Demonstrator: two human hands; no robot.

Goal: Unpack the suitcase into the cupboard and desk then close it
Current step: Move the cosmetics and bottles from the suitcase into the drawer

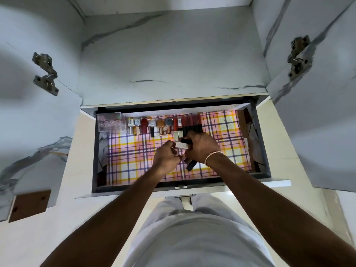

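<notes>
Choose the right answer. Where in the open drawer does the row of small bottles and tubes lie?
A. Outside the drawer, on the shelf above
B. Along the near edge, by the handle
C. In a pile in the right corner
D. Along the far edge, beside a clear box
D: the row of small bottles and tubes lies along the far edge of the drawer, with the clear box at its left end.

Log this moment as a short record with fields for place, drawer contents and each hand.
place: open drawer of a cupboard, both doors open
lining: checked cloth
back row: clear box, small bottles, red tubes
left hand: pinching a small white case
right hand: gripping several dark tubes
</notes>
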